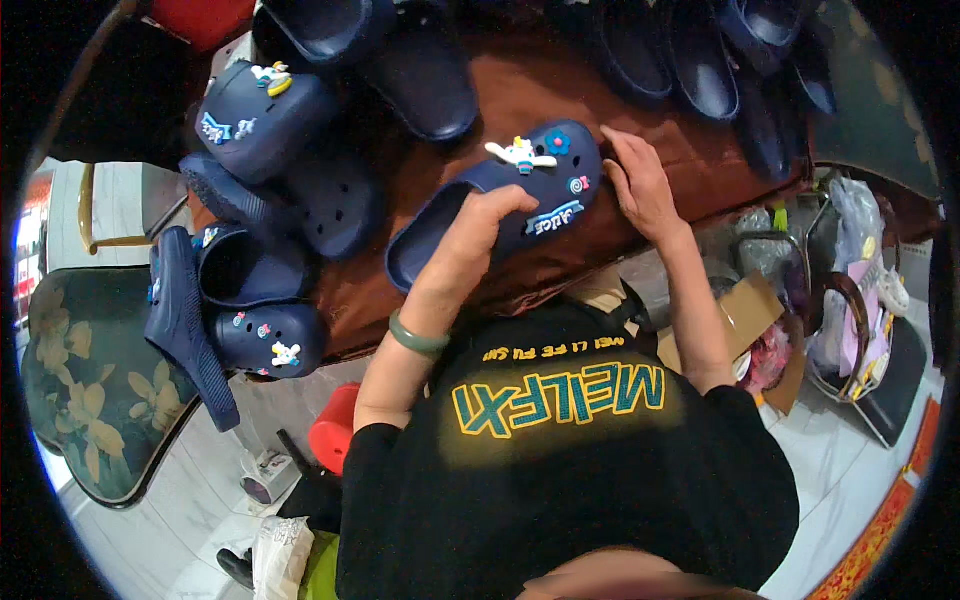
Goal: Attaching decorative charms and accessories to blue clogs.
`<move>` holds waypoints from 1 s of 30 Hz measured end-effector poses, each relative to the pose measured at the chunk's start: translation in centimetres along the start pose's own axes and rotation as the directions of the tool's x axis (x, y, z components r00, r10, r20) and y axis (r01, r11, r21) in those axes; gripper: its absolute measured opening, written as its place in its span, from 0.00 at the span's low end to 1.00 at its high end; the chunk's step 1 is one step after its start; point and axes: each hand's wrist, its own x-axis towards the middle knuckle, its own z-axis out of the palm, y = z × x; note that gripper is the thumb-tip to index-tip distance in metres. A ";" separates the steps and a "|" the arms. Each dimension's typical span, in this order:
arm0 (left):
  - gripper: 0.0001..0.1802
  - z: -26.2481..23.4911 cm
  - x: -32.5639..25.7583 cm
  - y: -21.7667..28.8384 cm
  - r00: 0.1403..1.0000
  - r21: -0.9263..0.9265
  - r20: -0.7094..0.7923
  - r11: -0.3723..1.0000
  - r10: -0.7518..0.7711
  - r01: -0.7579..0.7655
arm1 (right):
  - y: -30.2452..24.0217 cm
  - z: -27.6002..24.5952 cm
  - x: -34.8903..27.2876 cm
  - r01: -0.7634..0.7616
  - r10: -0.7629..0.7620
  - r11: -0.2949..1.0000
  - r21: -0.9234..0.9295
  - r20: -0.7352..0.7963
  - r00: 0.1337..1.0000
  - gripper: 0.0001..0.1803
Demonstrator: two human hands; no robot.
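Note:
A navy blue clog lies slanted over the brown-covered table, its toe toward the upper right. On its upper sit a white character charm, a blue flower charm, a round swirl charm and a blue lettered banner charm. My left hand grips the clog around its side opening, the thumb across the upper and the other fingers hidden. Beside the toe is my right hand, fingers apart and stretched along the toe's edge. Whether its fingertips touch the clog, I cannot tell.
Several navy clogs crowd the table's left side, some with charms. More plain navy footwear lines the far edge. Flower-patterned chairs flank the table. A cardboard box and a filled basket stand at right, a red stool lower left.

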 end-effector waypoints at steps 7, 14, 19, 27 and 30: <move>0.16 0.5 -0.6 -0.2 1.000 -0.023 -0.002 0.999 -0.026 0.026 | -0.1 0.3 -0.9 0.046 -0.049 0.997 -0.062 -0.050 0.998 0.17; 0.25 0.3 -2.6 0.7 0.991 0.645 0.125 0.756 0.041 -0.112 | -0.4 -0.2 -1.2 0.048 -0.050 0.998 -0.028 -0.060 0.997 0.14; 0.21 -2.0 -4.2 0.4 0.986 0.826 0.111 0.563 -0.121 -0.024 | -0.6 -0.4 -0.8 0.045 -0.048 0.998 -0.033 -0.077 0.996 0.15; 0.19 2.3 -2.0 0.7 0.993 0.496 0.103 0.862 0.065 -0.108 | 0.6 -0.2 -1.8 0.107 -0.099 0.993 0.055 -0.129 0.987 0.13; 0.19 5.2 0.6 1.7 0.982 0.357 0.021 0.916 0.188 -0.183 | 0.3 -0.3 -2.3 0.090 -0.070 0.991 0.098 -0.193 0.979 0.12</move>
